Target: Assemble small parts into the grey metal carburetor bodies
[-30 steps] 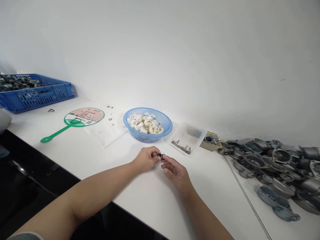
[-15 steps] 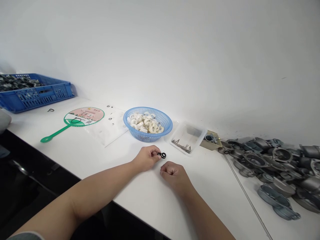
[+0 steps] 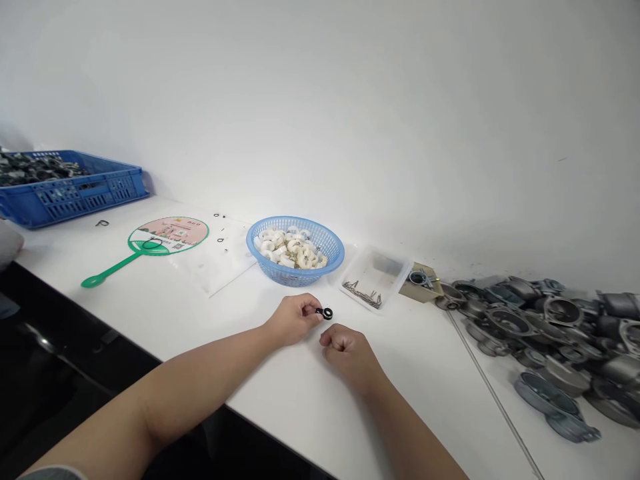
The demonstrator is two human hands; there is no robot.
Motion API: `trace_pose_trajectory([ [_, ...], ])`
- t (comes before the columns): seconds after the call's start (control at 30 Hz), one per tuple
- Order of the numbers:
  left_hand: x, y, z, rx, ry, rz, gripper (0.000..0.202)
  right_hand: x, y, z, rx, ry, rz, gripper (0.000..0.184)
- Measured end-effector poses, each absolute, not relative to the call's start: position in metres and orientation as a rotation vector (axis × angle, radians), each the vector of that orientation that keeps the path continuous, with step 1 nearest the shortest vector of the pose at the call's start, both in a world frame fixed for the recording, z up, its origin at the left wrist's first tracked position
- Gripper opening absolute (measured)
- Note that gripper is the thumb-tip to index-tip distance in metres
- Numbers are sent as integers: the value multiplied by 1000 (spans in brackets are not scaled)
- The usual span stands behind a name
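In the head view, the left hand (image 3: 296,320) pinches a black ring (image 3: 327,313) by its stem between thumb and fingers, on the near side of a blue basket (image 3: 295,277) of white rings (image 3: 293,248). The right hand (image 3: 347,352), just nearer and to the right, has its fingers curled closed; whether they hide anything cannot be told. Right of the basket sits a clear box (image 3: 395,287) of metal pins (image 3: 363,293); farther right lies a pile of metal parts (image 3: 540,323).

And there's print on the hand fan (image 3: 169,235) | dark characters (image 3: 194,224) up by its right rim, too small to read | below them, a QR-like square (image 3: 178,246) | nowhere a legible word, label or number!
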State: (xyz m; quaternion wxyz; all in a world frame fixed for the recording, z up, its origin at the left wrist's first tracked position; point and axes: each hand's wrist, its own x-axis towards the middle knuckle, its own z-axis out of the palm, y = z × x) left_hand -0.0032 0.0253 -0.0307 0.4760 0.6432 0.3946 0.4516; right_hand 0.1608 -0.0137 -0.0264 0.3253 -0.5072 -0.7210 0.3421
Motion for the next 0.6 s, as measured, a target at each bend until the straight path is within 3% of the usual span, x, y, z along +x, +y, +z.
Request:
trace_pose_trajectory([
  [0.6,-3,27,-33,1578,959,1108,15,158,-13,-33,-1363,-1733,958,21],
])
